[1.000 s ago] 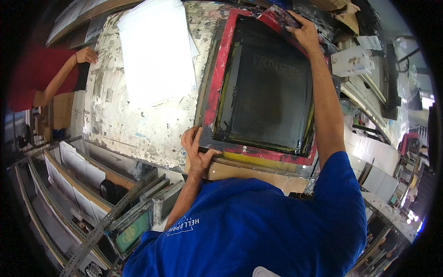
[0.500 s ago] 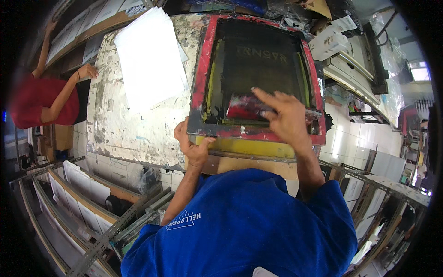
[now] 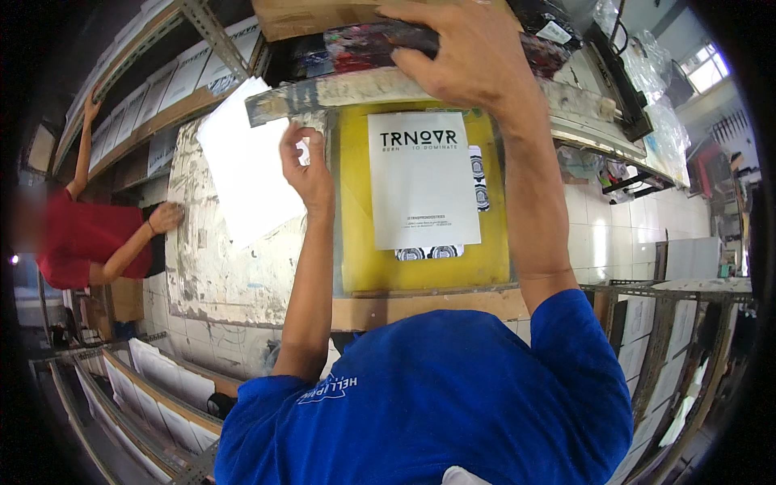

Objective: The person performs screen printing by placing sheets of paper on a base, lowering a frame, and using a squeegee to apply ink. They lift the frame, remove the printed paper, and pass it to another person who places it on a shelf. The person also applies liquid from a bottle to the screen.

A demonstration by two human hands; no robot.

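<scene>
Up at the far side of the table, my right hand (image 3: 469, 61) is closed round a squeegee (image 3: 364, 44) smeared with red and black ink. Just under it runs the pale, ink-stained edge of the raised screen frame (image 3: 339, 90). My left hand (image 3: 309, 166) hovers by the frame's left end, over the white paper stack; its fingers are curled with a gap to the thumb, and nothing shows in them. Between my arms a white sheet with black print (image 3: 424, 182) lies on the yellow board (image 3: 360, 259). Black-and-white patterned pieces (image 3: 432, 252) stick out from under the sheet.
A stack of white paper (image 3: 246, 174) rests on the stained table (image 3: 210, 275) at left. Beyond it a person in a red shirt (image 3: 97, 238) has a hand near the table edge. Metal racks (image 3: 137, 388) stand lower left, more at right. A cardboard box (image 3: 315, 16) sits at the back.
The screen frame has swung up and away from me, uncovering the printed sheet on the yellow board. My right hand moved far with the squeegee; my left hand left the frame's corner and rose.
</scene>
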